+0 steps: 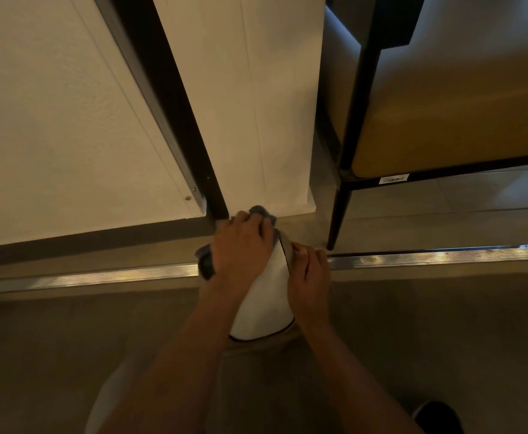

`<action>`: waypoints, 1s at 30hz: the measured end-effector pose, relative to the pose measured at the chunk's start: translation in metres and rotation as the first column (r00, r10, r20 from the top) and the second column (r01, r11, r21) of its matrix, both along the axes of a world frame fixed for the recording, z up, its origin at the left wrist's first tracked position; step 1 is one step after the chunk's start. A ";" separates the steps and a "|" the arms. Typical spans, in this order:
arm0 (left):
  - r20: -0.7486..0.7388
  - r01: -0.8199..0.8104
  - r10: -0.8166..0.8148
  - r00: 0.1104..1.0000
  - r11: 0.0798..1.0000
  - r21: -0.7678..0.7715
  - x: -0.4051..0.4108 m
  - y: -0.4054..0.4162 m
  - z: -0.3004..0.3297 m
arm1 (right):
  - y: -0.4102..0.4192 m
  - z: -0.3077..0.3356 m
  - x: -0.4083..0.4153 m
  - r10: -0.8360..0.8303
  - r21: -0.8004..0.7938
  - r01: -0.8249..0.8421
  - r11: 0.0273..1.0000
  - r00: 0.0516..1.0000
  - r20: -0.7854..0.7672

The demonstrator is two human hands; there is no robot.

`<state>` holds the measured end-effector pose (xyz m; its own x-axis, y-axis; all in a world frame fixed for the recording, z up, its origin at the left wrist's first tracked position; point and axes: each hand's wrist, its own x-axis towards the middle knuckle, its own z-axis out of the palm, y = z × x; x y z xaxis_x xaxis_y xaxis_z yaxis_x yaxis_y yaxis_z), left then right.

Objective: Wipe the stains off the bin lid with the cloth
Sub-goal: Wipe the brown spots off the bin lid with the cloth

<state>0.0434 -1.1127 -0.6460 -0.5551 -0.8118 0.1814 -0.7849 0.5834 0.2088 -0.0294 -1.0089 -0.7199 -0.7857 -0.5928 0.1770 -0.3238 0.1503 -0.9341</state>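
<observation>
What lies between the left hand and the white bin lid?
In the head view, a crumpled blue-grey cloth lies under the left hand, pressed on the white bin lid.

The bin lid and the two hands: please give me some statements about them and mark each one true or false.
1. The left hand presses a grey cloth onto the bin lid. True.
2. The right hand hangs free, away from the lid. False: it holds the lid's right edge.
3. The lid's visible surface is white. True.
4. The cloth is bright red. False: it is grey-blue.
5. A chair with a tan seat stands to the right. True.
6. The lid lies on the chair seat. False: it is held between the hands, above the floor.
</observation>
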 end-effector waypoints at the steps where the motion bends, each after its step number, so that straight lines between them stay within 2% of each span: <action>1: -0.019 0.076 -0.077 0.997 0.997 -0.031 -0.003 0.012 -0.003 | 0.000 -0.001 -0.001 0.002 -0.006 -0.002 1.000 1.000 -0.002; 4: -0.092 0.259 -0.267 0.959 0.962 -0.086 0.019 0.032 -0.017 | -0.001 -0.004 -0.002 0.020 -0.033 -0.022 0.999 0.999 -0.035; 6: -0.089 0.299 -0.310 0.946 0.947 -0.116 0.048 0.032 -0.021 | -0.001 -0.003 -0.002 0.009 -0.046 -0.010 0.999 1.000 -0.024; 10: -0.116 0.097 -0.118 0.986 0.981 -0.168 0.076 0.011 -0.017 | 0.000 0.003 0.001 -0.017 -0.002 0.017 1.000 0.999 0.027; 12: -0.134 -0.021 0.009 0.991 0.996 -0.085 0.064 0.004 -0.010 | 0.000 0.003 0.001 -0.004 0.014 0.003 1.000 0.999 0.048; 14: -0.091 -0.082 0.082 0.992 0.997 0.002 0.042 0.004 -0.002 | 0.000 0.004 0.000 0.006 0.034 -0.008 0.999 0.998 0.056; 17: 0.013 -0.025 0.025 1.000 1.000 0.003 0.010 0.024 0.002 | 0.000 0.005 -0.003 0.044 0.064 -0.048 0.997 0.998 0.051; 20: 0.008 0.041 -0.041 0.999 0.999 0.010 -0.002 0.043 0.010 | 0.005 0.013 -0.010 0.115 0.052 -0.124 0.991 0.982 0.149; 22: -0.111 0.093 -0.080 0.991 0.990 0.110 0.003 0.040 0.020 | 0.013 0.024 -0.012 0.067 0.042 -0.076 0.996 0.981 0.180; 25: -0.468 0.215 -0.041 0.883 0.921 0.324 0.021 0.027 0.034 | 0.023 0.049 -0.005 -0.023 0.054 0.025 0.998 0.999 -0.028; 27: -0.590 0.203 0.068 0.804 0.903 0.380 0.036 0.019 0.035 | 0.021 0.065 0.008 0.054 0.086 -0.040 0.995 0.986 -0.159; 30: -0.642 0.025 0.200 0.740 0.946 0.322 0.054 0.010 0.019 | 0.005 0.072 0.025 0.241 0.306 -0.139 0.942 0.914 -0.326</action>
<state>0.0974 -1.1030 -0.6267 -0.3086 -0.9251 0.2212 -0.4260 0.3424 0.8374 -0.0047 -1.0044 -0.6480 -0.5688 -0.7888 0.2329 -0.6724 0.2828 -0.6841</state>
